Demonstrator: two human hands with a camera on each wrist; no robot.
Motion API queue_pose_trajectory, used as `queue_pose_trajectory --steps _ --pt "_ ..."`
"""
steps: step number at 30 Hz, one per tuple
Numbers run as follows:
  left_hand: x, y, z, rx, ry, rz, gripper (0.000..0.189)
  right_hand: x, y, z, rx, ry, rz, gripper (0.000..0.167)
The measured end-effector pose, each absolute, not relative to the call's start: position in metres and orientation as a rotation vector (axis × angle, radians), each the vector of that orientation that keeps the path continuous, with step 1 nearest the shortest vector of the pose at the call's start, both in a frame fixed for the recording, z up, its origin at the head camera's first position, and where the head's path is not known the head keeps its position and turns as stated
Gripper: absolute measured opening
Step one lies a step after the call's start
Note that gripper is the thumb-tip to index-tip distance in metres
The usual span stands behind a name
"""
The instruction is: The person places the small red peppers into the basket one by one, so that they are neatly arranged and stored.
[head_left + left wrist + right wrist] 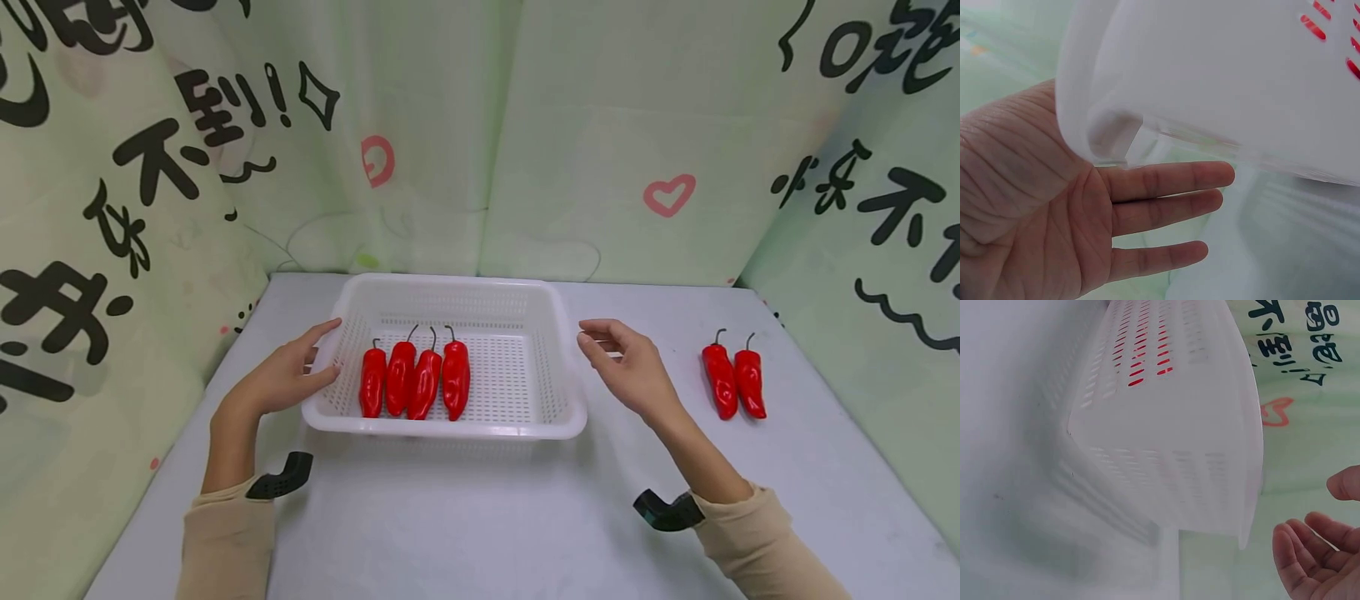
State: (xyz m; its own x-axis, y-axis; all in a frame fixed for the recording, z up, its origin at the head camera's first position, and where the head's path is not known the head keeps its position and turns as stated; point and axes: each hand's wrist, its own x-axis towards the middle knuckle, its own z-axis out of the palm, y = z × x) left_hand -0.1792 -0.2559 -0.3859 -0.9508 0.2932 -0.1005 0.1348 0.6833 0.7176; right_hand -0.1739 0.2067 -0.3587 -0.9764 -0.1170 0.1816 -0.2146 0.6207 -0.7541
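A white plastic basket [450, 428] with slotted walls stands near the table's back edge. Several red chili peppers [456, 379] with dark stems lie side by side in its left half. At the basket's left side is my left hand [288, 375], its thumb and index fingertip right at the rim. In the left wrist view three fingers [1166, 181] extend straight beside the rim; the rest is hidden behind it. My right hand [626, 367] hovers just off the basket's right side, fingers loosely bent and nothing in them.
Two more red chili peppers [720, 382] lie on the white table [480, 517] to the right, beyond my right hand. A green curtain [600, 150] with black writing and pink hearts surrounds the table's back and sides. Dark bands [281, 477] sit at both wrists.
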Motion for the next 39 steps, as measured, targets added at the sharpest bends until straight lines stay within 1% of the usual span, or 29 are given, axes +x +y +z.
queue_pose_trajectory --steps 11,20,39 --pt "-0.180 -0.256 -0.387 0.347 2.680 1.119 0.075 -0.174 0.232 -0.366 0.220 -2.720 1.230 0.048" --pt "-0.180 -0.256 -0.386 0.336 2.679 1.115 0.076 -0.174 0.251 -0.370 0.100 -2.724 1.201 0.052" --pt "-0.179 -0.255 -0.386 0.323 2.678 1.124 0.077 -0.179 0.277 -0.389 -0.018 -2.786 1.204 0.052"
